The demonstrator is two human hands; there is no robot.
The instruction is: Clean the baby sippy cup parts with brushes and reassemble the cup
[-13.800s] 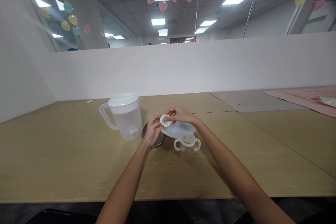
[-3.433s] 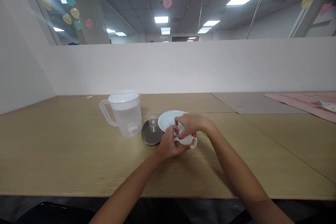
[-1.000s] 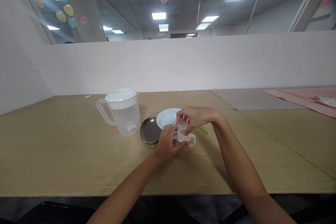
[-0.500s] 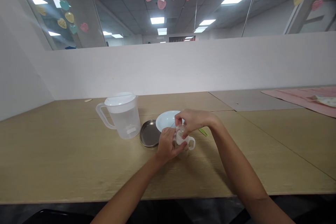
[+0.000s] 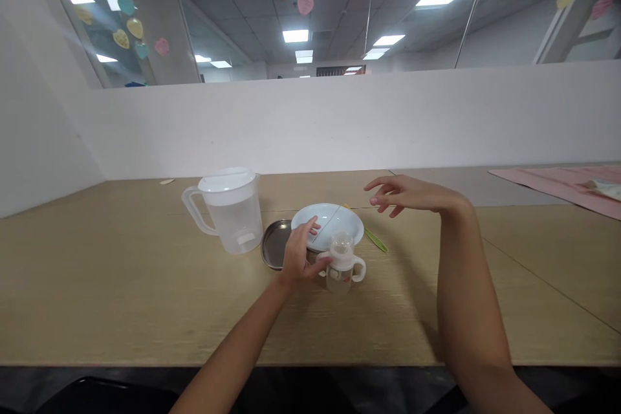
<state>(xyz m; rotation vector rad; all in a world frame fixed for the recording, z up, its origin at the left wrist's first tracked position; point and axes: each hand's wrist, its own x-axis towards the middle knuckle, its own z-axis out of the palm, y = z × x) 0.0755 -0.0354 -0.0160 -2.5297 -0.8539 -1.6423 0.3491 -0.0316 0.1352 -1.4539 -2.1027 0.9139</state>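
Observation:
A small clear baby bottle [image 5: 341, 264] with two white handles and a clear cap stands upright on the wooden table [image 5: 121, 297]. My left hand [image 5: 298, 252] rests against its left side, fingers loosely spread, thumb touching the left handle. My right hand [image 5: 405, 194] hovers open above the table, raised to the right of the white plate [image 5: 334, 220], holding nothing. The plate lies just behind the bottle.
A clear plastic pitcher [image 5: 228, 210] with a white lid stands at the left. A round metal lid [image 5: 275, 244] lies between pitcher and plate. A green utensil [image 5: 377, 240] lies right of the plate. A white partition wall runs behind. Pink cloth [image 5: 567, 182] lies far right.
My right hand has let go of the cap on top of the bottle and lifted away to the right, opening. My left hand has loosened its hold on the bottle.

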